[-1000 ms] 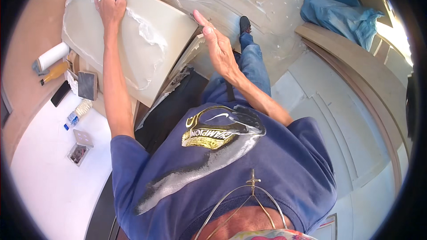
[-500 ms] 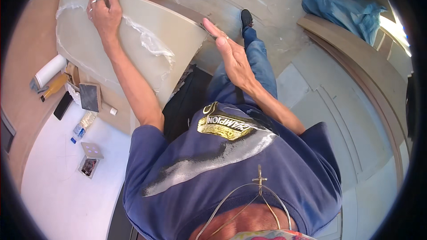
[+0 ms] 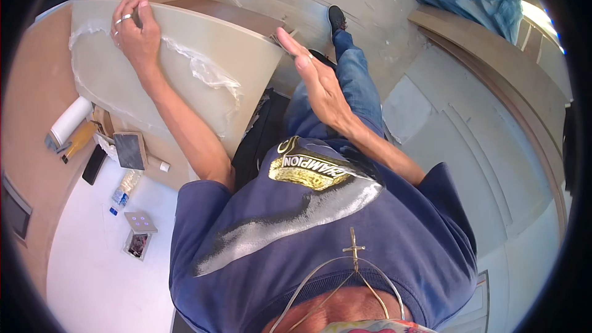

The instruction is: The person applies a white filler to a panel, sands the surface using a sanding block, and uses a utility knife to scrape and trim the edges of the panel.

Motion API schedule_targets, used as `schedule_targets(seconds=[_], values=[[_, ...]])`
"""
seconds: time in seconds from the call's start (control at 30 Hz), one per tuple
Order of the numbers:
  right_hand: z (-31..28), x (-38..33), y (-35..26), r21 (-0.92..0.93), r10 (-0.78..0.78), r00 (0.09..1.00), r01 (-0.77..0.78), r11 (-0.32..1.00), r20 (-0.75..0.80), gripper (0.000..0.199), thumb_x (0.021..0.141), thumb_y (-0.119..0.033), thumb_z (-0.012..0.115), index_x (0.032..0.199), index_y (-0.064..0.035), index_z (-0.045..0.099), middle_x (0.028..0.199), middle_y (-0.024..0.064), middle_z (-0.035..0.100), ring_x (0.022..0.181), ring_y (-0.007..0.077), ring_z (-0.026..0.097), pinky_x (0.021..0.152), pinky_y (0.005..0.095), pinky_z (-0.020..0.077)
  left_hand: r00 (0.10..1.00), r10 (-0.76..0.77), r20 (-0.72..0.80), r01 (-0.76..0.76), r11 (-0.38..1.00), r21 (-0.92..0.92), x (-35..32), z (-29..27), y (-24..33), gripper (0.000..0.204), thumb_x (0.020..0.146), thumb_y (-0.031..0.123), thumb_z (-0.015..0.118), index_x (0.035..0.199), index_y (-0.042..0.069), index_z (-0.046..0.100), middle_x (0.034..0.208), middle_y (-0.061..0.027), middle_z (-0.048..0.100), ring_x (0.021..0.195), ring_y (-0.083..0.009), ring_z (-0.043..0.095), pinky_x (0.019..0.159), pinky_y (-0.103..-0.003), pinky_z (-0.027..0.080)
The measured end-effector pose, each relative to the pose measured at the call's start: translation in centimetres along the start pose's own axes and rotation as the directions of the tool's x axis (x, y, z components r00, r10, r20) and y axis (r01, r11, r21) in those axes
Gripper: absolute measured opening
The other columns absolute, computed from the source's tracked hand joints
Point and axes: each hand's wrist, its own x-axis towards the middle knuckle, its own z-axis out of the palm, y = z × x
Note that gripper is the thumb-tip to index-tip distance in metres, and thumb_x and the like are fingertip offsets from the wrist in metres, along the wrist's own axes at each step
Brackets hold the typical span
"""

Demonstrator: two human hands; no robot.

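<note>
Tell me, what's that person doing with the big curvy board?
A person in a blue shirt is handling a large pale panel with crinkly clear plastic film on it. The left hand lies flat on the panel's top, fingers spread. The right hand is open beside the panel's right edge, not gripping anything. Small things lie at the left: a white roll and a dark block.

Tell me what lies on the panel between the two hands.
In the head view, a crumpled strip of clear plastic film lies on the beige panel between the left hand and the right hand.
</note>
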Motion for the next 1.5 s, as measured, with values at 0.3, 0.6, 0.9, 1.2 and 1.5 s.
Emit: schedule_targets(seconds=[0.3, 0.6, 0.9, 1.2, 1.5], values=[[0.5, 0.8, 1.3, -0.009, -0.045, 0.998, 0.044, 0.999, -0.035, 0.054, 0.112, -0.036, 0.029, 0.157, -0.009, 0.043, 0.163, 0.0126, 0.042, 0.153, 0.0349, 0.032, 0.127, 0.051, 0.0186, 0.999, -0.027, 0.043, 0.027, 1.0, -0.014, 0.0, 0.0, 0.3, 0.028, 0.102, 0.029, 0.058, 0.11, 0.01, 0.077, 0.131, -0.0112, 0.068, 0.131, -0.0286, 0.056, 0.112, -0.046, 0.04], [-3.4, 3.3, 4.0, -0.051, 0.116, 0.993, -0.114, 0.992, 0.02, 0.05, 0.111, -0.033, 0.033, 0.141, -0.0052, 0.062, 0.151, 0.0123, 0.056, 0.141, 0.0345, 0.051, 0.121, 0.048, 0.0335, 1.0, 0.008, 0.019, -0.007, 0.999, -0.052, -0.1, 0.0, -0.4, 0.024, 0.1, 0.028, 0.06, 0.107, 0.012, 0.078, 0.127, -0.0095, 0.069, 0.128, -0.0269, 0.058, 0.112, -0.046, 0.039], [-6.9, 2.6, 0.8, -0.242, -0.324, 0.835, 0.46, 0.854, 0.444, 0.039, 0.101, -0.031, 0.053, 0.119, -0.0042, 0.075, 0.153, 0.0082, 0.055, 0.147, 0.034, 0.044, 0.125, 0.0591, 0.0234, 1.0, 0.016, 0.026, -0.013, 0.995, -0.095, 0.1, 0.1, -0.2, 0.024, 0.1, 0.027, 0.06, 0.106, 0.011, 0.078, 0.127, -0.0119, 0.069, 0.127, -0.0297, 0.059, 0.11, -0.048, 0.041], [-7.8, 1.0, 1.0, -0.13, -0.272, 0.902, 0.331, 0.935, 0.335, 0.042, 0.105, -0.033, 0.049, 0.112, -0.0006, 0.074, 0.135, 0.0131, 0.067, 0.121, 0.0339, 0.061, 0.113, 0.0528, 0.0393, 0.999, 0.012, 0.032, -0.01, 0.996, -0.084, -0.1, -0.2, -0.1, 0.024, 0.1, 0.026, 0.061, 0.107, 0.01, 0.078, 0.128, -0.0127, 0.067, 0.126, -0.0314, 0.058, 0.109, -0.049, 0.042], [-7.8, 2.1, 0.1, -0.232, -0.276, 0.891, 0.373, 0.899, 0.36, 0.051, 0.105, -0.033, 0.044, 0.094, 0.0055, 0.077, 0.133, 0.0145, 0.069, 0.119, 0.0328, 0.061, 0.105, 0.0466, 0.0458, 0.999, -0.013, 0.052, 0.018, 0.995, -0.098, 0.0, -0.4, 0.4, 0.024, 0.1, 0.026, 0.061, 0.107, 0.01, 0.078, 0.129, -0.0124, 0.067, 0.127, -0.0305, 0.057, 0.111, -0.048, 0.04]])
